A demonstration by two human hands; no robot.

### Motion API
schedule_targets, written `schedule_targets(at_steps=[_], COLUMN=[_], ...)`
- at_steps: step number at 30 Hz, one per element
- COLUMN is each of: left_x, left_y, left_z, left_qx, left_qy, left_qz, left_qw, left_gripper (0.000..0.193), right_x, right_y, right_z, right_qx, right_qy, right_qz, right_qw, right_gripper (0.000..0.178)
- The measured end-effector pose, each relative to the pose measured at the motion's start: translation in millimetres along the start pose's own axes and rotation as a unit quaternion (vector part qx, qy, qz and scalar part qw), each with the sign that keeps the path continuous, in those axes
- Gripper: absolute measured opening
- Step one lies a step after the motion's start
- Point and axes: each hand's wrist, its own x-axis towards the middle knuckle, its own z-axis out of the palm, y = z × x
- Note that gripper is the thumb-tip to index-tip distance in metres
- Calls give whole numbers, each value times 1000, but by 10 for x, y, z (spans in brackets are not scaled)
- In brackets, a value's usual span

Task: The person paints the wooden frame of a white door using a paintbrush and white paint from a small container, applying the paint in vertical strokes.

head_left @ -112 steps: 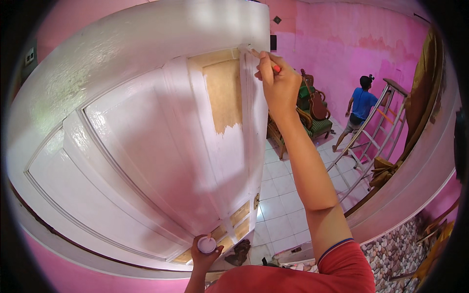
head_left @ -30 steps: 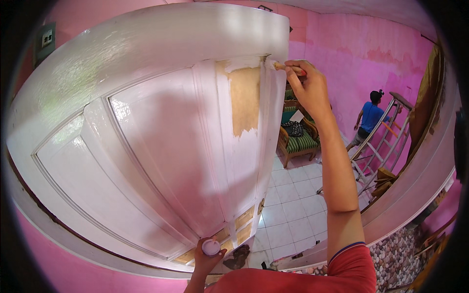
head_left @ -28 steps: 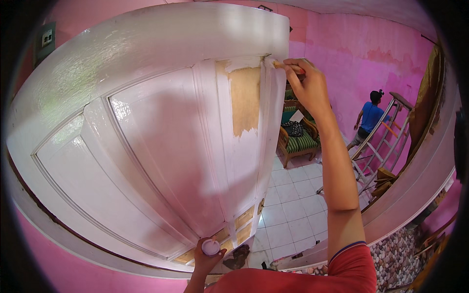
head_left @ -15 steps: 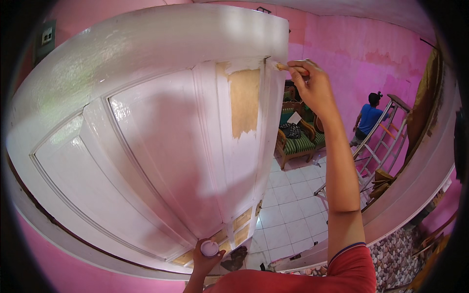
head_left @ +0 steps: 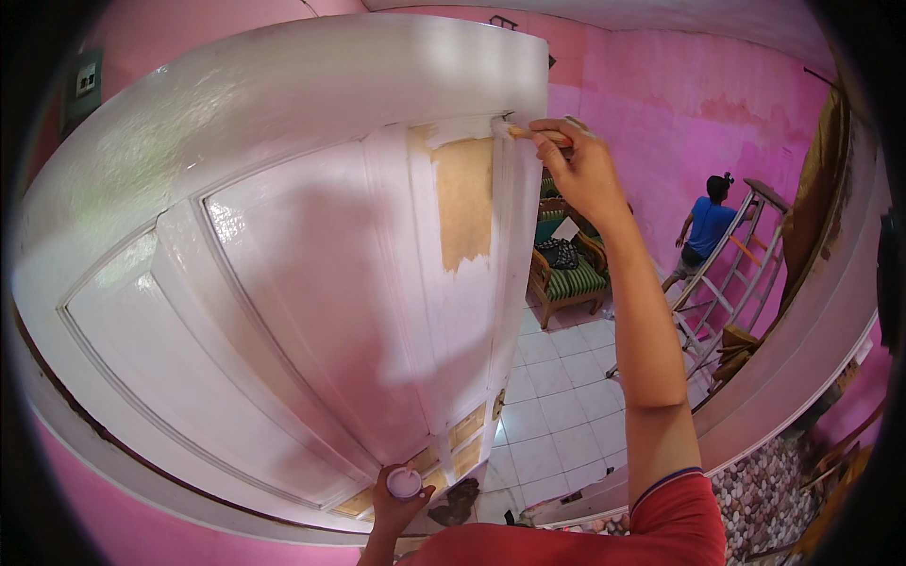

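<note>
- Your right hand (head_left: 578, 162) has its fingers pinched around a brush (head_left: 540, 136), its bristles at the upper part of the door (head_left: 283, 311) near the free edge; whether they touch is too small to tell
- Your left hand (head_left: 396, 500) has its fingers curled around a small cup (head_left: 404, 482) of pale paint, low down in front of the door
- A ragged tan patch (head_left: 464, 203) lies on the door, left of and below the brush
- Your right forearm (head_left: 651, 311) crosses in front of the room beyond, near a green-striped armchair (head_left: 571, 281)
- Farther right, a stepladder (head_left: 741, 255) stands in front of a person in blue (head_left: 706, 226), who faces the pink wall (head_left: 698, 94)
- A dark cloth (head_left: 456, 503) lies on the floor (head_left: 557, 377) by the door's foot, just right of the cup in your view
- A brown curtain (head_left: 807, 208) hangs beyond the ladder
</note>
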Motion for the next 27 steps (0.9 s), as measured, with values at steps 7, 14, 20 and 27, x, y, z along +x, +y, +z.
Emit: schedule_targets(at_steps=[7,14,20,27], left_x=[25,24,51,46], left_y=[71,60,157,172], left_z=[16,10,0,-25], left_qx=[-11,-22,-5,-20], left_qy=[21,25,1,5], left_qz=[-14,-12,-10,-14], left_qw=[1000,999,1000,1000], left_gripper=[67,66,65,66], right_x=[13,-14,14,-124], right_y=[11,-43,-35,-652], right_z=[-187,-37,-130,267], right_qx=[17,43,-32,-31], right_qy=[-12,-25,15,2], right_qz=[21,3,-11,-52], right_qw=[1000,999,999,998], right_gripper=[25,24,20,16])
